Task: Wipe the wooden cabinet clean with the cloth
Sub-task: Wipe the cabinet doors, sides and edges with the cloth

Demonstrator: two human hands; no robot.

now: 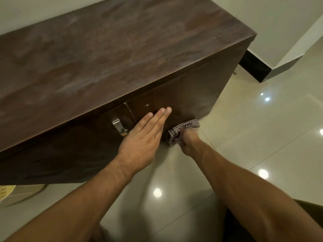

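A low dark wooden cabinet (111, 55) stands against the wall, its top dusty and streaked. My left hand (143, 137) lies flat, fingers together, against the right-hand door front beside a metal handle (119, 127). My right hand (187, 141) is closed on a checked cloth (181, 131) and presses it against the lower part of that same door, near the cabinet's right corner. Most of my right hand's fingers are hidden by the cloth.
Glossy pale floor tiles (253, 130) spread to the right and below. A black skirting board (255, 67) runs along the wall behind the cabinet's right end. A cardboard box (19, 194) sits on the floor at the lower left.
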